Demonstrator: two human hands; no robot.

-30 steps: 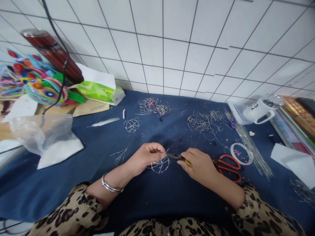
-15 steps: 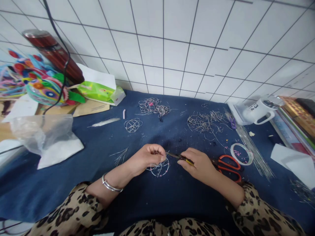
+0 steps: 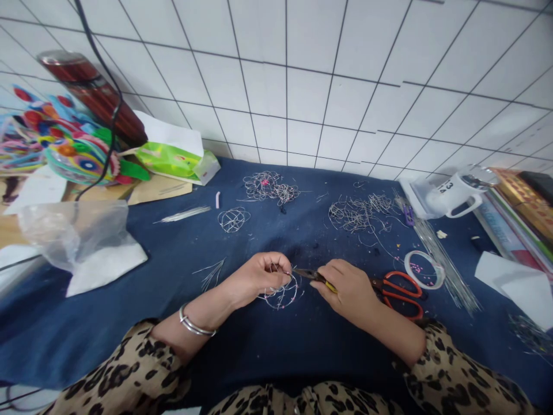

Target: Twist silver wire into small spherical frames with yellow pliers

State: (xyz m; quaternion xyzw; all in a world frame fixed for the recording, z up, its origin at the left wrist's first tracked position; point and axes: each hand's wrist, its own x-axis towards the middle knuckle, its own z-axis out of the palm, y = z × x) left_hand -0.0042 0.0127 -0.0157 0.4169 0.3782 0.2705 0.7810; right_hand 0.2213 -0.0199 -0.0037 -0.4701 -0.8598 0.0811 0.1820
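Observation:
My left hand [image 3: 254, 275] is closed, pinching the rim of a round wire ball with pink beads [image 3: 283, 292] that rests on the blue cloth [image 3: 173, 271]. My right hand [image 3: 349, 288] is closed round small pliers with yellow handles [image 3: 311, 275]. The pliers' jaws point left and meet the top of the wire ball next to my left fingertips. A silver bangle sits on my left wrist.
Red-handled scissors [image 3: 400, 294] lie just right of my right hand, beside a tape roll [image 3: 424, 269]. Wire tangles [image 3: 360, 214], a finished wire ball [image 3: 233, 219], straight wires [image 3: 449, 265], a white mug [image 3: 458, 193], a plastic bag [image 3: 75, 236] and colourful craft pieces [image 3: 78, 153] surround the work spot.
The wire ball has been turned slightly between my fingers and the pliers shifted a little at its top. Both hands stay in place.

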